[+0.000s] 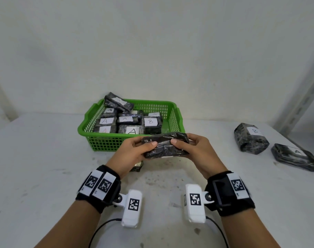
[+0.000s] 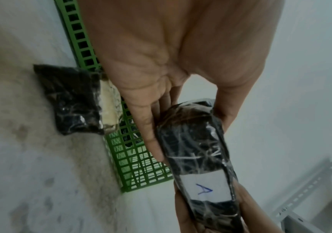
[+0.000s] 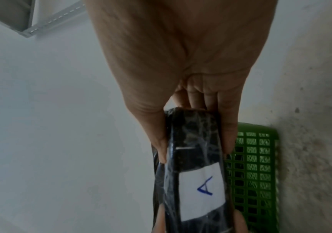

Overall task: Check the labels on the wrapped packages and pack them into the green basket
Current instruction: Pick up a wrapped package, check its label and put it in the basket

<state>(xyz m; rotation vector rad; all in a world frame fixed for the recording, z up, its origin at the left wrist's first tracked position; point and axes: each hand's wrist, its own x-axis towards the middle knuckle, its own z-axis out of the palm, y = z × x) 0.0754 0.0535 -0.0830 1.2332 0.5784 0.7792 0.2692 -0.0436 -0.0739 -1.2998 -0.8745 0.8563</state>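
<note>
Both hands, left hand and right hand, clamped on the package; label reads A. Best lowered flat toward twelve o'clock into the green basket.

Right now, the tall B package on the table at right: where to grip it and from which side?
Judging from the head view, the B package stands free on the table, label up, blocky and taller than the flat A package beside it. Come from above and pinch its two long side faces, probably with the right hand once freed. Avoid the crinkly wrap ends.
</note>
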